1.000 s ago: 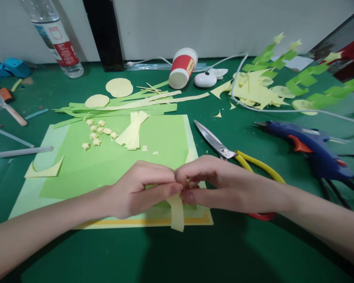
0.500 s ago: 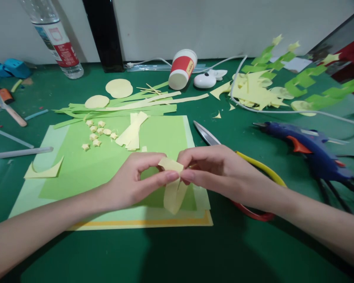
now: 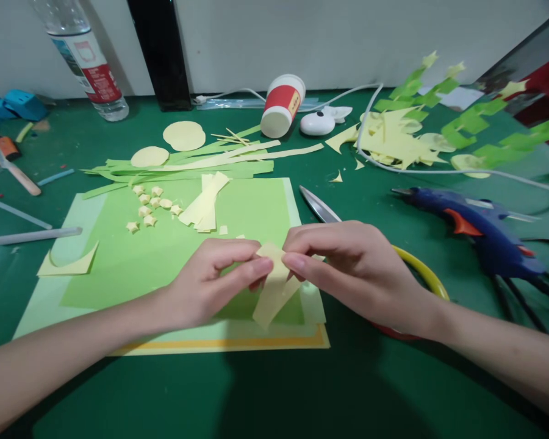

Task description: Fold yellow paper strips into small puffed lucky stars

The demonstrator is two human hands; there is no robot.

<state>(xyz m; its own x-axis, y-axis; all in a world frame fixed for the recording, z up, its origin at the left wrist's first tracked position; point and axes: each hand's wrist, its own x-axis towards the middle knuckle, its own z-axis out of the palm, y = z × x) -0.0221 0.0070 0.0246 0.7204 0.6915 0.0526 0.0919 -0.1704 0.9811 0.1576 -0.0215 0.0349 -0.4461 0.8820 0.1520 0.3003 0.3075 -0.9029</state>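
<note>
Left hand (image 3: 210, 283) and right hand (image 3: 361, 274) are pinching a strip (image 3: 273, 286), now hanging flatter below them, apparently advancing the folding.

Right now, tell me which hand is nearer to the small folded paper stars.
Left. The left hand is in front of the paper stars and to their right, apart from them; the right hand is farther right, across the paper strip.

Pale yellow paper strip (image 3: 273, 283), one: a single hanging tail a second ago, now showing two slanting lengths. Right hand (image 3: 359, 271): sits higher, now covering the pivot of the scissors (image 3: 319, 205).
</note>
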